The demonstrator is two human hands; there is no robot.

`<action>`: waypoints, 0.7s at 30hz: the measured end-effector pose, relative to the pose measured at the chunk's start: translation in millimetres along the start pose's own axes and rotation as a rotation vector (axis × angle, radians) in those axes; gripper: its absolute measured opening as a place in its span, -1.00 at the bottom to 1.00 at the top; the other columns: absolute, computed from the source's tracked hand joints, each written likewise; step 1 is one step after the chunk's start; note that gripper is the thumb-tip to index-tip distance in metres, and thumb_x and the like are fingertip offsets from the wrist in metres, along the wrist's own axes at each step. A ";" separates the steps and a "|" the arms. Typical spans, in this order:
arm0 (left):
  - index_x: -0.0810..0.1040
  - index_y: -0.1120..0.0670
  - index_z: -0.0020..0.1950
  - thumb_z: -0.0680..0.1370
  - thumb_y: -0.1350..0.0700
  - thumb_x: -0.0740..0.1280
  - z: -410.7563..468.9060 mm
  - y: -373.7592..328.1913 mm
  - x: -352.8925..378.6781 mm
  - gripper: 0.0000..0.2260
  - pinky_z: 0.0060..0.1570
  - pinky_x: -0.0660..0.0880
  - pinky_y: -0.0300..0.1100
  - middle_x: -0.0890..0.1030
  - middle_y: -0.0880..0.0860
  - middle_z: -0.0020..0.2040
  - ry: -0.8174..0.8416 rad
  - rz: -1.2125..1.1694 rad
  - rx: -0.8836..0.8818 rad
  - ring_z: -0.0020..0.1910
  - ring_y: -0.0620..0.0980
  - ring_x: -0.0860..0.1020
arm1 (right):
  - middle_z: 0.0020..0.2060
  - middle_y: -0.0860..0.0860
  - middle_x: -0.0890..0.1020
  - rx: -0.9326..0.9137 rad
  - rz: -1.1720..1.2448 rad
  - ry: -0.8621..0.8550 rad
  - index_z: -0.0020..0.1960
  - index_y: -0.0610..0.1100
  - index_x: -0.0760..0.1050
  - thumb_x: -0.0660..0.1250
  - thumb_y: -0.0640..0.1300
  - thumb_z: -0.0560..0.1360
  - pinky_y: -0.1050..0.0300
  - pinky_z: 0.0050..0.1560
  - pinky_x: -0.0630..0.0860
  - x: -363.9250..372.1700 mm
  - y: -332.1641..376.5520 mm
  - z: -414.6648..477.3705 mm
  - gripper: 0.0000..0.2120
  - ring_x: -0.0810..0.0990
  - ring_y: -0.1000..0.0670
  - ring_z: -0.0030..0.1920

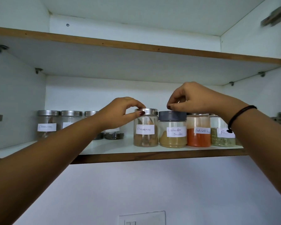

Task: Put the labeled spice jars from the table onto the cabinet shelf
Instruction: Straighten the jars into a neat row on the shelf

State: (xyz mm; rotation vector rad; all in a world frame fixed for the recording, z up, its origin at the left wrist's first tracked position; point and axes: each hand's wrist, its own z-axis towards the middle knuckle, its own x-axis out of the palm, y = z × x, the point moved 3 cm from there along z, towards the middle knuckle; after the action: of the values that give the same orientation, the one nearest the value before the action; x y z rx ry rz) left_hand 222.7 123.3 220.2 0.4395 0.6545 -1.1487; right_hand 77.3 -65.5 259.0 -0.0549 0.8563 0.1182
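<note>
Arms raised. Left hand [120, 113] pinches cinnamon jar [145, 134] by lid; right hand [193, 99], coriander jar [172, 135].

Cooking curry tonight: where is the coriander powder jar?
In the head view, the coriander jar stands on the lower shelf, right of centre, between the cinnamon jar and the red chilli jar, the right hand gripping its lid.

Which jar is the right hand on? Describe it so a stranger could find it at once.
On the lower shelf, look at the front row of jars towards the right. The coriander jar stands between the cinnamon jar and the red chilli jar, under the right hand. It alone has a dark grey lid; both neighbours' lids are steel.
</note>
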 end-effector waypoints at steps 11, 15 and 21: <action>0.64 0.04 0.24 0.58 0.11 0.36 16.2 0.5 -2.3 -0.75 -0.09 0.42 -0.39 0.65 0.00 0.04 0.001 0.054 0.021 -0.08 -0.23 0.51 | -0.09 0.02 0.71 0.043 -0.057 -0.003 0.05 -0.11 0.68 0.49 -0.13 0.45 0.04 0.05 0.63 16.9 -7.1 1.0 -0.81 0.66 0.06 -0.10; 0.65 0.05 0.23 0.57 0.12 0.38 19.5 3.5 -1.3 -0.75 -0.10 0.43 -0.40 0.67 0.00 0.07 0.005 0.070 -0.013 -0.12 -0.25 0.51 | -0.02 -0.04 0.71 0.048 -0.087 -0.028 0.10 -0.14 0.67 0.44 -0.18 0.50 0.04 0.09 0.61 28.5 -8.9 11.3 -0.81 0.65 -0.01 -0.04; 0.67 0.07 0.19 0.55 0.11 0.41 24.9 9.8 2.0 -0.77 -0.12 0.38 -0.50 0.70 0.01 0.08 0.003 0.071 -0.051 -0.16 -0.31 0.52 | -0.03 -0.08 0.70 0.069 -0.041 -0.074 0.08 -0.18 0.66 0.38 -0.29 0.51 0.05 0.07 0.61 47.3 -23.8 21.1 -0.82 0.65 -0.03 -0.05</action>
State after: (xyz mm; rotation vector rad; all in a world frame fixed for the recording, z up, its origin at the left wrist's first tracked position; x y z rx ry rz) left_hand 238.6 109.7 237.1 0.4186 0.6645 -1.0619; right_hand 126.9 -83.1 237.0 -0.0037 0.7840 0.0522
